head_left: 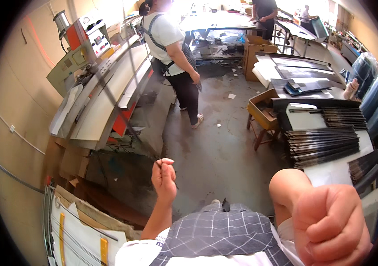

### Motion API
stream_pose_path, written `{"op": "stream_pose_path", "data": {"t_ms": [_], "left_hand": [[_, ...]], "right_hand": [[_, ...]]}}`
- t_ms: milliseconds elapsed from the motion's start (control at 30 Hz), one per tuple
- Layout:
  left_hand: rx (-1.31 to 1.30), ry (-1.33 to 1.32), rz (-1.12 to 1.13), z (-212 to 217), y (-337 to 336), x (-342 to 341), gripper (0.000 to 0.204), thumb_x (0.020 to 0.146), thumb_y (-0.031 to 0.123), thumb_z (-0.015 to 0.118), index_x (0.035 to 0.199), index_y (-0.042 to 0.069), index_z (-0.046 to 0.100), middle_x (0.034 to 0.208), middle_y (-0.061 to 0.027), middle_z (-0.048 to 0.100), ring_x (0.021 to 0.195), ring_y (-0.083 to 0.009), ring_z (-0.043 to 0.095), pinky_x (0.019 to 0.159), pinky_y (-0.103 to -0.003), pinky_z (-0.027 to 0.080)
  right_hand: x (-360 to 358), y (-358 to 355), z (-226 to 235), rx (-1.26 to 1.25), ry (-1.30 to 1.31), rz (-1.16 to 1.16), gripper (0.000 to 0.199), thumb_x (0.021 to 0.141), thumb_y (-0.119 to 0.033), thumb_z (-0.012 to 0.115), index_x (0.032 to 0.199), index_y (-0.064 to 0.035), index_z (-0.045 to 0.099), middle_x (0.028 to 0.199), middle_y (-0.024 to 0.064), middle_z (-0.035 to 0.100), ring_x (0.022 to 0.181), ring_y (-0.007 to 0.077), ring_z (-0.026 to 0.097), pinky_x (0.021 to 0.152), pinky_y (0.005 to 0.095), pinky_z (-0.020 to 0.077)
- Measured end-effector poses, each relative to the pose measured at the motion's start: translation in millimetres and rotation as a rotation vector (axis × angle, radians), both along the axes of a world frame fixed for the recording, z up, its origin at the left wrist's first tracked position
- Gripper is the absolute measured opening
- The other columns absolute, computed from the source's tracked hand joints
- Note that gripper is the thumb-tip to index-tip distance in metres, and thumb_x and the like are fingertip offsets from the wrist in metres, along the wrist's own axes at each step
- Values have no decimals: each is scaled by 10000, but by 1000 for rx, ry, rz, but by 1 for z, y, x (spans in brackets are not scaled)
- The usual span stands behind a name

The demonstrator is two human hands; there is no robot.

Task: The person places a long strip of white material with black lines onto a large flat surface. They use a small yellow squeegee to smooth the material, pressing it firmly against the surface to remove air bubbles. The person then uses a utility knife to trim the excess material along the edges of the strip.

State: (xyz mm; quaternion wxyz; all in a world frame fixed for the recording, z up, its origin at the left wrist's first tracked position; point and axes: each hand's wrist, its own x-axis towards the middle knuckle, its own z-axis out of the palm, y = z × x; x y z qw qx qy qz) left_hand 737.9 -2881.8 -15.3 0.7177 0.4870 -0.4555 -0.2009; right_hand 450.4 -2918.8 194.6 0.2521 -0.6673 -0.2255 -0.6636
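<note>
My left hand (165, 181) is raised in front of me, a little left of the middle. Its fingers are closed round a long, thin dark strip (117, 103), blurred, that slants up and away to the upper left. A short end of it shows below the hand. Close to the camera at the lower right, my right hand (330, 224) makes a fist. Its palm side is hidden, so whatever it may hold cannot be made out. Nearest to it is a table (320, 174) bearing rows of dark, thin strips (324, 144).
A machine (76, 57) and long bench (95, 113) stand left. A person in a white shirt (166, 40) stands beside them; others work farther back. A yellow box (262, 108) rests on a stool at right. Framed white boards (84, 235) lean at lower left.
</note>
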Motion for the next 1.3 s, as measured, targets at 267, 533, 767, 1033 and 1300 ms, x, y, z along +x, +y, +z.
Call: {"op": "stream_pose_path", "data": {"t_ms": [267, 533, 767, 1033, 1300], "left_hand": [[87, 31, -98, 15, -161, 57, 207, 1069, 226, 429, 1027, 63, 549, 631, 70, 340, 525, -21, 278, 469, -209, 226], [147, -13, -202, 7, -359, 76, 223, 1065, 222, 440, 1017, 51, 574, 628, 69, 357, 527, -22, 288, 468, -213, 240], [184, 22, -288, 15, -550, 97, 234, 1060, 226, 458, 1010, 37, 587, 621, 63, 375, 515, -21, 295, 457, -214, 234], [235, 212, -393, -15, -750, 142, 228, 1057, 215, 469, 996, 43, 607, 642, 85, 392, 541, 1, 313, 472, -191, 245], [259, 405, -510, -10, -985, 206, 222, 1064, 209, 445, 1017, 30, 567, 595, 83, 321, 491, -7, 253, 420, -201, 200]], "right_hand": [[59, -146, -3, -103, -223, -213, 136, 741, 2, 692, 719, -108, 615, 669, -50, 582, 511, 67, 524, 486, 176, 389], [95, -322, -28, -43, -254, -276, 77, 796, -16, 670, 784, -79, 626, 701, -9, 600, 539, 93, 545, 510, 214, 411], [117, -505, -25, 122, -295, -287, 25, 844, -33, 650, 842, -53, 636, 730, 26, 617, 563, 115, 563, 531, 247, 431], [256, -749, -190, 855, 730, -490, 162, 907, -146, 653, 1018, -28, 658, 846, 93, 670, 714, 173, 649, 644, 309, 506], [357, -955, -255, 1046, 1183, 7, 310, 1021, -246, 485, 1135, 9, 618, 1009, 122, 681, 967, 202, 643, 853, 351, 497]]}}
